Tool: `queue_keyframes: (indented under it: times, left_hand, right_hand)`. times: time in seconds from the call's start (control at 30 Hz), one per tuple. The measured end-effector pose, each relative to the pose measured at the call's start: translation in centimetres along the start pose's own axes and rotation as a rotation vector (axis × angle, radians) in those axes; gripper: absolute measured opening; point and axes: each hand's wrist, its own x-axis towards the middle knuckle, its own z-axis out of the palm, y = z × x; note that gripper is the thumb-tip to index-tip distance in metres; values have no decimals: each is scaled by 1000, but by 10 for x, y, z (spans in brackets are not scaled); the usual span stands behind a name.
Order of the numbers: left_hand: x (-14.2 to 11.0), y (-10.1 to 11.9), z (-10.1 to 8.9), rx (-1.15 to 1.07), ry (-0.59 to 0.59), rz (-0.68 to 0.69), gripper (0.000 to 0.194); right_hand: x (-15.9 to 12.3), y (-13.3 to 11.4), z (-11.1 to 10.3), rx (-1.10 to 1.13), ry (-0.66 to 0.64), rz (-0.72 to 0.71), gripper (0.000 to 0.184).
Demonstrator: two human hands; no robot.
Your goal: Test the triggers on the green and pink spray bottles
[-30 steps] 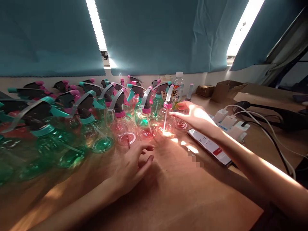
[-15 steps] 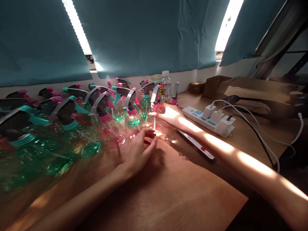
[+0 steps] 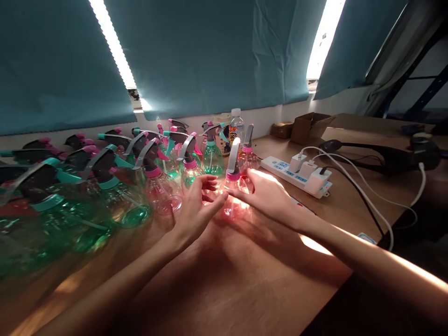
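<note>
While your right hand point(image 3: 271, 198) grips the front pink spray bottle point(image 3: 233, 177) upright at the surface point(image 3: 266, 294), your left hand point(image 3: 196, 205) half-open beside it, slack fingers could tip it against neighbouring bottles point(image 3: 153, 171).

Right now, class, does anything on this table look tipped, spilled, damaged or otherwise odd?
Nothing clearly stands out. The pink-collared spray bottle between the left hand and right hand stands upright, with no visible damage. The bright patches on the wooden table look like sunlight, not liquid.
</note>
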Motion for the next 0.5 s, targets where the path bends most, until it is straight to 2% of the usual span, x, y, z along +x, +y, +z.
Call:
queue_keyframes:
  times: [0.13,0.23,0.33,0.43,0.5]
  left_hand:
    - [-5,18,-8,52,-113,37,56]
    - [-12,30,-18,26,-89,43,61]
    - [-21,36,-30,22,-30,31,51]
    - [-31,37,-44,-18,-6,10,38]
    - [-38,37,-54,-41,4,0,39]
  right_hand:
    - [-30,-9,12,143,73,-198,42]
    - [-44,-24,25,196,89,-302,38]
    - [-50,-42,40,258,88,-385,40]
    - [-51,-56,56,367,68,-463,50]
    - [-52,-64,68,417,42,-492,51]
